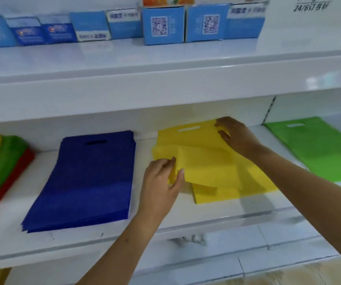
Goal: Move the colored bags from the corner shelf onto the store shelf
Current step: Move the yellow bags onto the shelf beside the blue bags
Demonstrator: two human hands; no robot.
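Yellow bags [210,161] lie in a loose, uneven pile on our white store shelf [95,239], some sheets skewed and one edge folded over. Our left hand [161,182] pinches the near-left edge of that pile, thumb and fingers closed on the fabric. Our right hand [235,136] rests on the far-right corner beside the cut-out handle, its fingers fairly straight and slightly spread, pressing down.

Just left of the pile sits a neat stack of blue bags [87,182], apart from it by a strip of bare shelf. At the far left edge we see an overlapping fan of yellow, green and red bags [1,165]. To the right, past a shelf divider, green bags [317,147] lie flat, partly behind our right forearm, with a sliver of red at the frame edge.

Close overhead runs the upper shelf [165,79], carrying a row of blue boxes [161,25] and a white box with dark lettering [309,21].
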